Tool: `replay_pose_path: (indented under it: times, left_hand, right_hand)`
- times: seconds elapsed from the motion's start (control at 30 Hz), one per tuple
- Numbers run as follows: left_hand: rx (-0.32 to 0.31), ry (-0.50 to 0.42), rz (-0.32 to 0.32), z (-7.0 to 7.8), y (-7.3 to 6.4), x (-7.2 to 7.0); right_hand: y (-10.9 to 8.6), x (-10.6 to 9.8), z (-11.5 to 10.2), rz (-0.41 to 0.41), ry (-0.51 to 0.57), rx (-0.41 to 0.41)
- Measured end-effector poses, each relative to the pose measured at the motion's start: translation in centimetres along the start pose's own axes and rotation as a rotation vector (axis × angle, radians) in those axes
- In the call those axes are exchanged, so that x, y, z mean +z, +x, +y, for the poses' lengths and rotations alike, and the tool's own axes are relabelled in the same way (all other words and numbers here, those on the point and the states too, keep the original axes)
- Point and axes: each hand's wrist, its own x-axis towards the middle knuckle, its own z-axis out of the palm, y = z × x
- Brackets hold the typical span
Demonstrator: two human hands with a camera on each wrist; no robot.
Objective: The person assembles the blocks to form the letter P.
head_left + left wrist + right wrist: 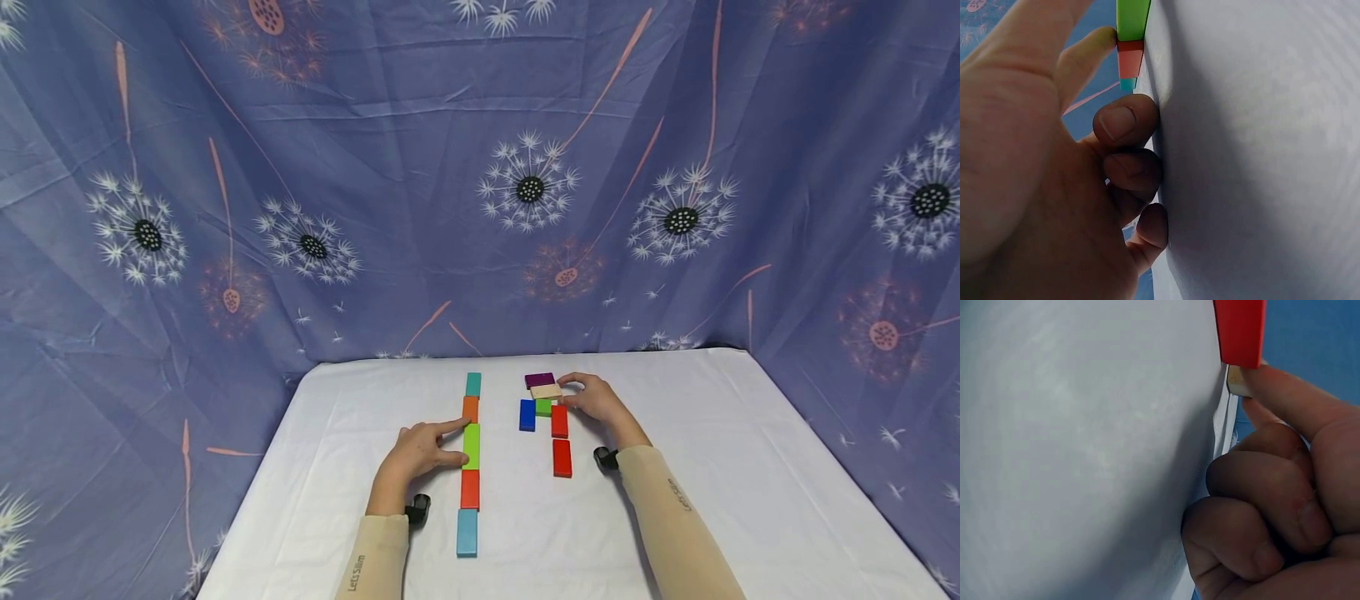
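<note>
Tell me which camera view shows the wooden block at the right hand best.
The head view: it shows most of the top of the wooden block, with the right hand at one end. The right wrist view shows just a small part, beyond a red block. The left wrist view doesn't show it.

left sleeve [372,554]: beige, close-fitting, dark "lets slim" lettering [356,573] running lengthwise. right sleeve [675,525]: same beige, same lettering. rounded black left wrist camera [421,508], black strap [411,516]; right wrist camera [603,458] likewise black.
</note>
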Motion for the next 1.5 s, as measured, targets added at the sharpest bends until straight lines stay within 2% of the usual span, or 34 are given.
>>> replay_pose_path:
  times: [0.43,0.77,1.07,1.27,1.5]
  left_hand:
    - [0.011,-0.001,0.002,-0.2,-0.2,-0.1]
    - [0.005,-0.014,0.001,-0.3,-0.3,-0.2]
    - [0.023,-0.005,0.009,-0.4,-0.3,-0.3]
    - [0.018,-0.005,0.004,-0.2,-0.3,-0.4]
    - [0.014,-0.002,0.0,0.1,-0.1,-0.3]
  right_hand:
    - [-0.5,0.3,-0.1,0.037,-0.009,-0.04]
    - [-0.2,0.2,-0.2,0.057,0.033,-0.067]
    - [0.2,0.2,-2.9,0.044,0.098,-0.049]
    - [1.2,1.2,-4.9,0.046,0.119,-0.056]
    - [1.9,2.7,-6.2,0.048,0.174,-0.059]
